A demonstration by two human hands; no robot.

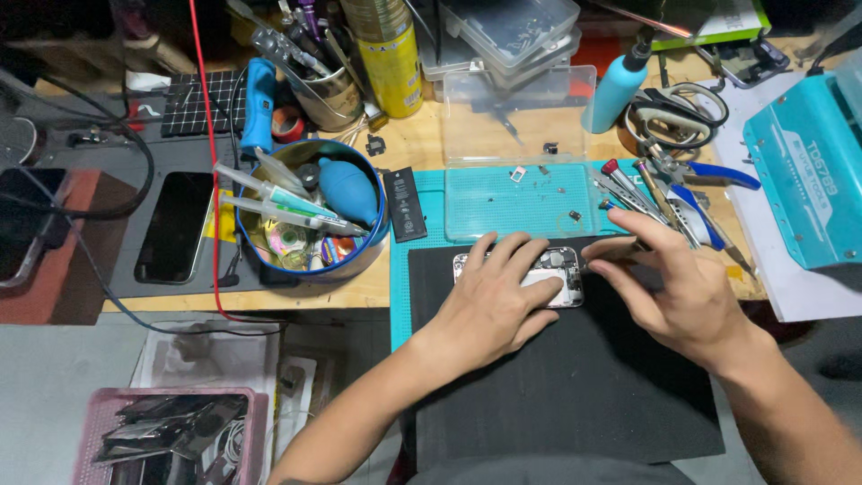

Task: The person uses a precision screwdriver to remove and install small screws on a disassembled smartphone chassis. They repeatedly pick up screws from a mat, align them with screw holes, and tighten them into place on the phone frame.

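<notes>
An opened phone body [561, 267] with its inner parts showing lies on a black mat [575, 386]. My left hand [494, 301] rests flat over the phone's left and middle part, fingers spread, pressing it down. My right hand [673, 287] hovers at the phone's right end, thumb and fingertips close to its edge; whether it holds a small tool I cannot tell. A teal work mat [422, 260] lies under the black one.
A blue round tin [310, 211] of tubes and a blower stands left. A black battery [405, 203] lies beside it. A clear parts tray [521, 198], screwdrivers [637, 193], pliers [709, 171], scissors [678, 108], a teal box [808, 171] and a dark phone [175, 224] surround the mat.
</notes>
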